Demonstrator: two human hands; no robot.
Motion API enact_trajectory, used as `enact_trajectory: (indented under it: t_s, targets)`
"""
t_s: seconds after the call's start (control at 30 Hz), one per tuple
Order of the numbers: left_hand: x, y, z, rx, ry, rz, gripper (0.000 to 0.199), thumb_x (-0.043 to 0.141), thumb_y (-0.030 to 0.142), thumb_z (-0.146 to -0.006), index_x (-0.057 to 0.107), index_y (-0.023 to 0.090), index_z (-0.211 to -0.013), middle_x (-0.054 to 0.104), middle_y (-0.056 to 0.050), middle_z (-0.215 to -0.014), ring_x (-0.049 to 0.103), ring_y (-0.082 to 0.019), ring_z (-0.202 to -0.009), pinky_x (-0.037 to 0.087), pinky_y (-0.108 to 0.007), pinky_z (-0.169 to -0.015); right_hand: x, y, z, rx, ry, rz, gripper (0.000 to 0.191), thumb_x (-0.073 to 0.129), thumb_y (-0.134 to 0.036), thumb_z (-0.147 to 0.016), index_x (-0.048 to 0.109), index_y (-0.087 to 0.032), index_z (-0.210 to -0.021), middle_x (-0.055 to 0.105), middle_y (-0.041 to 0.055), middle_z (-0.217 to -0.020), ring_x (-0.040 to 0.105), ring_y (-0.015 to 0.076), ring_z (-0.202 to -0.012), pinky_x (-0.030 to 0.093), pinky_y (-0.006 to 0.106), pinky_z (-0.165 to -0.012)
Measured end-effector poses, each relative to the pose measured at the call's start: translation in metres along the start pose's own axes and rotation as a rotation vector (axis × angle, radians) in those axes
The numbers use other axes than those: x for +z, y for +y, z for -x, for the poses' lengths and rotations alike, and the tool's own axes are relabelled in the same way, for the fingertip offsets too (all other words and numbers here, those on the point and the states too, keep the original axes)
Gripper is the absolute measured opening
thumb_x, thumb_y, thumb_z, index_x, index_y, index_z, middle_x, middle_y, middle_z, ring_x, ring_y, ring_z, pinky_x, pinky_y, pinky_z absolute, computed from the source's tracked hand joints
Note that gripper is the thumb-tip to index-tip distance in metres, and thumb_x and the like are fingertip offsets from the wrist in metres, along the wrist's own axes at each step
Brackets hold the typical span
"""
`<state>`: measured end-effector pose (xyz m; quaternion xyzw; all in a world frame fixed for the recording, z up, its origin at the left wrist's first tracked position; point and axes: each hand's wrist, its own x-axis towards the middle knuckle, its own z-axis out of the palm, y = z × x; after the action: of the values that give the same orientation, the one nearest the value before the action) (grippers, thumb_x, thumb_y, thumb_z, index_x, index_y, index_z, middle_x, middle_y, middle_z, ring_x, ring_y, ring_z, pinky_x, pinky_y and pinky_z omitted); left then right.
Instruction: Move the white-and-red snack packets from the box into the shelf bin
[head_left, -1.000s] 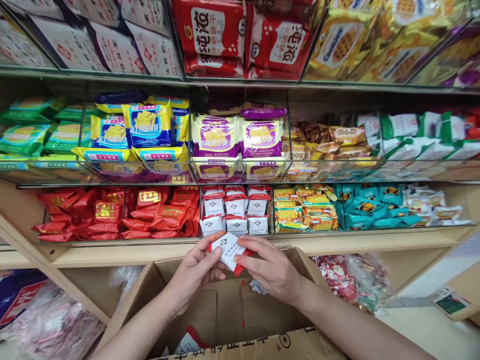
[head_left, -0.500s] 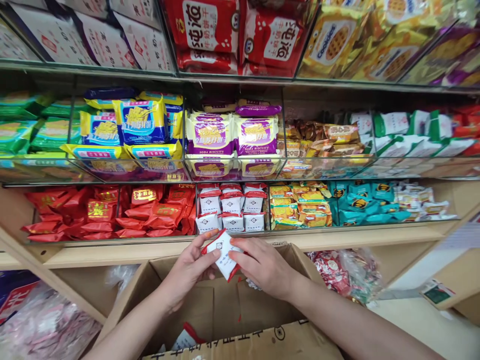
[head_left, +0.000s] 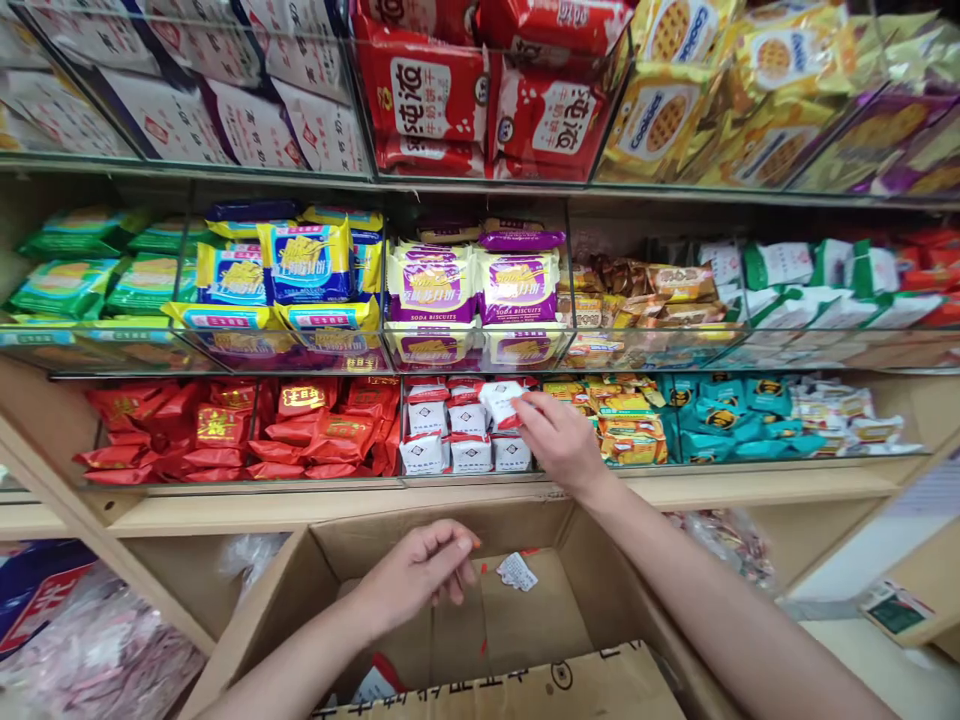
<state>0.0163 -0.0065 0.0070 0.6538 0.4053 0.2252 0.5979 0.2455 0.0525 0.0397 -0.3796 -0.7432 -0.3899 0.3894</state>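
My right hand [head_left: 559,435] reaches into the lower shelf compartment and pinches a small white-and-red snack packet [head_left: 501,400] at its right edge. That packet lies over the right end of the upper row of matching white-and-red packets [head_left: 469,453], which stand upright in rows. Above the open cardboard box [head_left: 600,560] hovers my left hand [head_left: 424,575], its fingers loosely curled and partly apart, with nothing seen in them. Inside the box are a loose white packet [head_left: 517,571] near the far wall and another white-and-red packet [head_left: 379,682] near the front flap.
Red packets [head_left: 322,430] fill the compartments to the left, and yellow-orange packets [head_left: 630,425] the one to the right. Glass strips front the shelves. Above are soda biscuits [head_left: 435,285] and blue-yellow biscuit packs [head_left: 307,262]. A bag of pinkish packets [head_left: 97,640] sits at lower left.
My right hand has carried the packet up and forward from above the box into the compartment. My left hand has let go of it and dropped slightly. The view has shifted a little.
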Motion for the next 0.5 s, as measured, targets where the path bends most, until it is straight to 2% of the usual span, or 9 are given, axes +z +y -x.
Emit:
enact_trajectory:
  t_s: [0.2,0.37,0.5]
  targets:
    - [0.009,-0.012,0.002,-0.031,-0.129,-0.091,0.044,0.056,0.057,-0.067,0.050,0.017,-0.085,0.050,0.005,-0.065,0.047,-0.008,-0.054,0.037,-0.024,-0.056,0.016,0.023,0.003,0.068,-0.060,0.212,0.026,0.041,-0.020,-0.087,0.057,-0.014,-0.106,0.062,0.0107,-0.095,0.054,0.0161,-0.080,0.034,0.029,-0.067]
    - [0.007,-0.019,0.001,-0.076,-0.173,-0.174,0.038,0.060,0.049,-0.067,0.052,0.018,-0.087,0.044,0.007,-0.061,0.044,-0.008,-0.052,0.036,-0.023,-0.055,0.017,0.028,0.000,0.074,-0.085,0.263,0.020,0.039,-0.019,-0.088,0.058,-0.014,-0.090,0.062,0.0085,-0.091,0.051,0.0149,-0.073,0.028,0.030,-0.064]
    - [0.006,-0.021,0.003,-0.048,-0.216,-0.274,0.030,0.058,0.040,-0.070,0.055,0.017,-0.091,0.045,0.005,-0.062,0.041,-0.009,-0.056,0.033,-0.022,-0.055,0.016,0.027,-0.007,0.060,-0.130,0.282,0.024,0.035,-0.018,-0.089,0.059,-0.016,-0.092,0.062,0.0072,-0.090,0.047,0.0134,-0.066,0.024,0.031,-0.062]
